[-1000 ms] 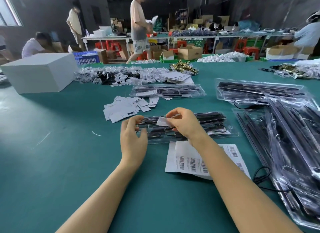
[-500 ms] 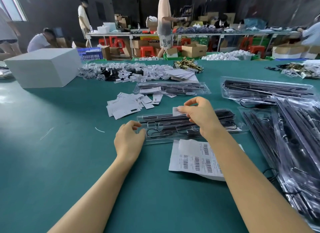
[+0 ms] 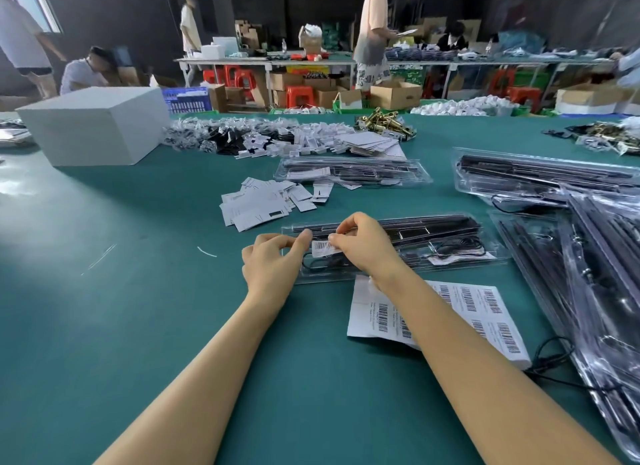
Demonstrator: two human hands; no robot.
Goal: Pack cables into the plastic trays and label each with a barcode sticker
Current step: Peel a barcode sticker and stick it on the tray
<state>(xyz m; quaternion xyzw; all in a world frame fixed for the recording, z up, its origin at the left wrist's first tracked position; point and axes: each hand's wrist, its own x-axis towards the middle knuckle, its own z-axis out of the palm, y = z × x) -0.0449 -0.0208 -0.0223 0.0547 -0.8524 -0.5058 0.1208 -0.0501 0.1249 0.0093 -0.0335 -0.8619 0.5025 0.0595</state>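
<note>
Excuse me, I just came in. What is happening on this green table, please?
A person is labelling packed cables. The right hand pinches a barcode sticker and lays it on the clear plastic tray in front, while the left hand steadies the tray's left end. The sticker sheet lies just below the tray, partly under the right forearm. More filled trays are piled on the right.

I am wearing nothing on my arms: both forearms are showing bare from the bottom edge of the view up to the wrists, with no sleeve reaching into sight. My left hand (image 3: 269,264) and my right hand (image 3: 364,245) are going ungloved, and I am wearing no rings, watch or bands.
</note>
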